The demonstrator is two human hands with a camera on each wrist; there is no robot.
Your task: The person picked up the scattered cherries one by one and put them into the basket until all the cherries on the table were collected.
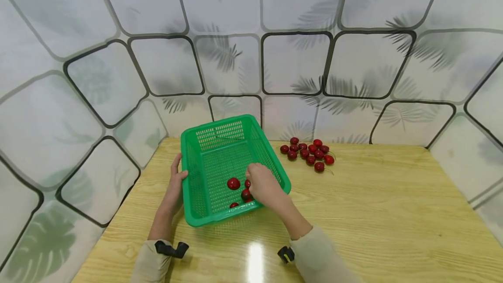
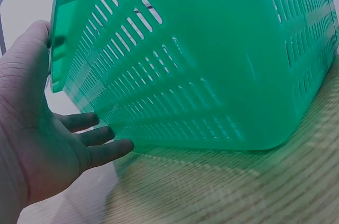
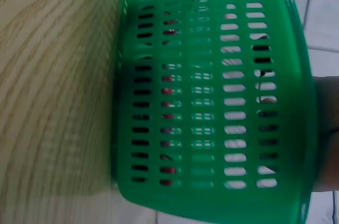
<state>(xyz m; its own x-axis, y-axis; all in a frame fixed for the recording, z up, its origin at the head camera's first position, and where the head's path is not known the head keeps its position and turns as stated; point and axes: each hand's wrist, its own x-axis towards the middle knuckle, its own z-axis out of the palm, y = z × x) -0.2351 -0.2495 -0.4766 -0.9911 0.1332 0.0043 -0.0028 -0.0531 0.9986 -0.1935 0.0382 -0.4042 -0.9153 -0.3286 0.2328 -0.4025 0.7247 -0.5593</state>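
Note:
A green plastic basket (image 1: 225,150) with slotted walls sits on the wooden table, turned slightly. My left hand (image 1: 174,184) is at its left side, thumb on the rim, the other fingers (image 2: 108,152) straight and spread by the outer wall. Over the front right part of the basket, my right hand (image 1: 267,187) has curled fingers; a dark red cherry (image 1: 247,183) shows at its edge. Through the slots in the right wrist view, a thin stem (image 3: 261,82) appears by the fingers; the fingertips are hidden. Other cherries (image 1: 233,183) lie on the basket floor.
A loose group of red cherries (image 1: 304,153), some with stems, lies on the table (image 1: 373,213) right of the basket, near the back edge. A patterned cloth wall (image 1: 294,64) encloses the table at the back and sides.

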